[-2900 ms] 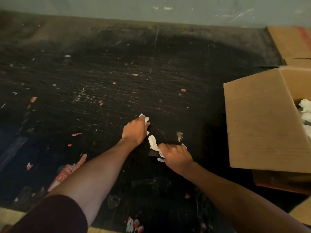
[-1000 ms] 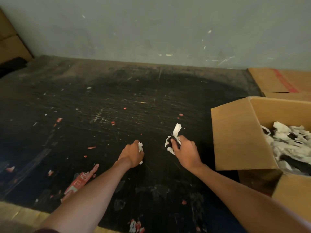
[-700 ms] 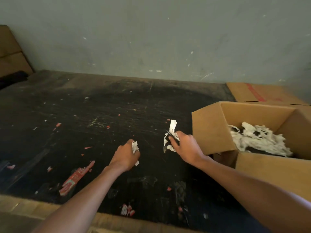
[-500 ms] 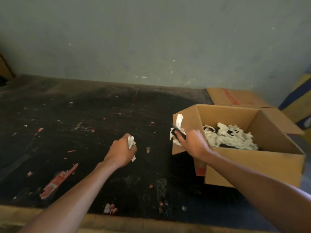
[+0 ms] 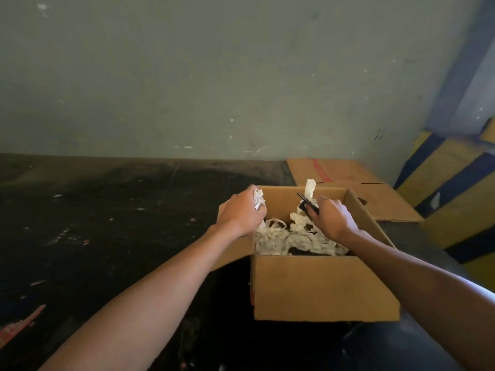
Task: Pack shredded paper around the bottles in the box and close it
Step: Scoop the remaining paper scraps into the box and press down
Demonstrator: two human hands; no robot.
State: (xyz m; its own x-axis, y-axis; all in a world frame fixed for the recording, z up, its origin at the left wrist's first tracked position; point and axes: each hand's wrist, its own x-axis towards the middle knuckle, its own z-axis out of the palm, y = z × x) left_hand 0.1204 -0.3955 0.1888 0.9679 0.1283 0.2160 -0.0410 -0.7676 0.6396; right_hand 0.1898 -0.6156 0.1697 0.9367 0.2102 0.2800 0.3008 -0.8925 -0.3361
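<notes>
An open cardboard box (image 5: 321, 287) stands on the dark floor, its flaps spread outward. White shredded paper (image 5: 289, 239) fills most of its inside, with dark gaps between the strips where bottles may lie; I cannot make them out. My left hand (image 5: 242, 212) hovers over the box's left edge, closed on a small wad of white paper scraps. My right hand (image 5: 332, 219) is above the box's middle, gripping white paper strips together with a dark scrap; one strip sticks up above it.
A flattened cardboard sheet (image 5: 348, 180) with red tape lies behind the box against the grey wall. Yellow and blue boards (image 5: 455, 194) lean at the right. Small paper scraps and a red label (image 5: 18, 325) litter the black floor on the left.
Both hands gathered paper scraps off the floor, lifted them and carried them right. They have gone from beside the box to above its open top.
</notes>
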